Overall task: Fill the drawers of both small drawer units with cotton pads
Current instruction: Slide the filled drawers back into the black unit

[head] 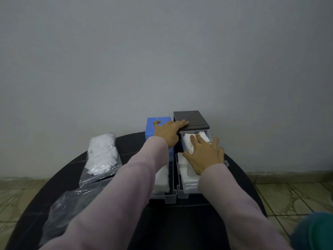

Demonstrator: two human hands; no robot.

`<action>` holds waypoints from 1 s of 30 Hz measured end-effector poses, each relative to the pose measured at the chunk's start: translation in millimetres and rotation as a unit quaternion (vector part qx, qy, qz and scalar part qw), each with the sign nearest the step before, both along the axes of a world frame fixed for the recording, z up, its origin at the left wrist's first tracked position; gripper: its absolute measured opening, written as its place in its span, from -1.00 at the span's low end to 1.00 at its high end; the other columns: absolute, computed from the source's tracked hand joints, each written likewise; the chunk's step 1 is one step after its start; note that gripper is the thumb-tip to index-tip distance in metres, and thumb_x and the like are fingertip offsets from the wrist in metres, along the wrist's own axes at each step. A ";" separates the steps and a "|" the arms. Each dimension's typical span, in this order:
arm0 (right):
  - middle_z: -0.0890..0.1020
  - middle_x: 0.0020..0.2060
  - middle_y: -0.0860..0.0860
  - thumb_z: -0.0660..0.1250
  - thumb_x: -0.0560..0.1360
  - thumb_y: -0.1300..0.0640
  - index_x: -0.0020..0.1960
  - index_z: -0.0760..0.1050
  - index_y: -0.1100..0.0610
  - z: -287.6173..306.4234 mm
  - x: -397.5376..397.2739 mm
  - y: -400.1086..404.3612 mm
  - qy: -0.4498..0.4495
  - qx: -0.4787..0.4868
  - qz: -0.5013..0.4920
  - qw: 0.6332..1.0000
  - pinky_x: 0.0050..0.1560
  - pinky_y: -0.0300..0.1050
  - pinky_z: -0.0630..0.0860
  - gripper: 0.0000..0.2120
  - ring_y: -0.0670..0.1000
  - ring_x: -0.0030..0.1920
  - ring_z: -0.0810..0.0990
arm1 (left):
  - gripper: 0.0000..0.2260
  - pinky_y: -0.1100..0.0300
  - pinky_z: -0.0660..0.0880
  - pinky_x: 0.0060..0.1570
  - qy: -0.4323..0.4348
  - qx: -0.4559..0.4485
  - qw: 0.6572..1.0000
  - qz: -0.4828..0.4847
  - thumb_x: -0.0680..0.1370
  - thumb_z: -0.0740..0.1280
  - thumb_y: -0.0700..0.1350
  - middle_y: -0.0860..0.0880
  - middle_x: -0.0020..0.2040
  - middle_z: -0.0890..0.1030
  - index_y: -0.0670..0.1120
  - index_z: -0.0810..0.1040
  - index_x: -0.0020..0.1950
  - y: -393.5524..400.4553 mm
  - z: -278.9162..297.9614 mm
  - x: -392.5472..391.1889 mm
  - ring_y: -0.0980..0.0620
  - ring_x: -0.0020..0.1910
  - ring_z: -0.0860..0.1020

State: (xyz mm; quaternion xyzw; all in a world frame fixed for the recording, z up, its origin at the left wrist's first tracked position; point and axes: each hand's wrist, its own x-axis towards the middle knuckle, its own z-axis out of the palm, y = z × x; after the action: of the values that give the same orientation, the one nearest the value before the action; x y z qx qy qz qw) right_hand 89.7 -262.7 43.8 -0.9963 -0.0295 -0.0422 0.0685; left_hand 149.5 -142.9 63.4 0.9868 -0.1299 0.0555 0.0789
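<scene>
**Cotton pads going into the dark unit's top drawer**

Cotton pads [100, 152] sit in a clear bag at about 9 o'clock on the round black table [180, 222], well apart from both hands; a second, flatter bag [72, 210] lies at 7 o'clock. Moving right, the blue drawer unit [158, 123] stands at 12 o'clock with its lower drawer [162, 188] pulled out toward the person and holding white pads. The left hand [166, 132] lies flat across the tops of both units, fingers spread and gripping nothing, seemingly steadying them. Just beside it stands the dark drawer unit [191, 119], its top drawer [198, 139] partly out with its long axis running from 12 to 6 o'clock. The right hand [203, 156] is the nearer one: its fingers press down, loosely closed, on the pads inside. A lower drawer [183, 181] beneath the wrist is also out and stacked. Next, I judge, comes a push toward 12 o'clock.
</scene>
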 end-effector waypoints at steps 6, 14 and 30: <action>0.26 0.40 -0.02 0.02 0.57 -0.17 0.46 0.15 0.02 12.2 4.7 0.6 0.038 -0.015 -0.001 0.999 0.23 0.09 0.27 -0.49 0.22 0.36 0.14 | -0.33 -0.14 -0.12 0.43 0.005 -0.002 1.000 -0.001 0.51 0.08 -0.39 0.14 0.52 0.17 0.15 0.09 0.52 0.4 1.9 -0.6 0.09 0.47 0.17; 0.36 0.34 0.07 0.06 0.57 -0.14 0.41 0.29 -0.02 30.9 10.6 -7.0 0.059 -0.012 0.013 0.998 0.20 0.03 0.28 -0.55 0.18 0.31 0.21 | -0.33 -0.15 -0.11 0.44 -0.001 -0.001 1.000 0.000 0.51 0.10 -0.38 0.12 0.51 0.19 0.14 0.10 0.52 -2.0 2.8 -1.3 0.08 0.46 0.18; 0.34 0.32 0.10 0.09 0.57 -0.13 0.38 0.17 0.13 0.0 20.4 11.1 -0.031 0.021 -0.045 0.998 0.21 0.07 0.26 -0.51 0.22 0.30 0.24 | -0.32 -0.13 -0.10 0.43 0.001 0.000 1.000 0.000 0.50 0.10 -0.38 0.12 0.52 0.17 0.13 0.09 0.52 -1.4 2.2 0.8 0.07 0.47 0.17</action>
State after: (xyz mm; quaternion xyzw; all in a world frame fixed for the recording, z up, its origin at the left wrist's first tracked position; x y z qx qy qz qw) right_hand 110.1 -251.6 43.8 -0.9932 0.0144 -0.0769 0.0867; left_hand 150.3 -144.3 65.6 0.9868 -0.1303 0.0547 0.0792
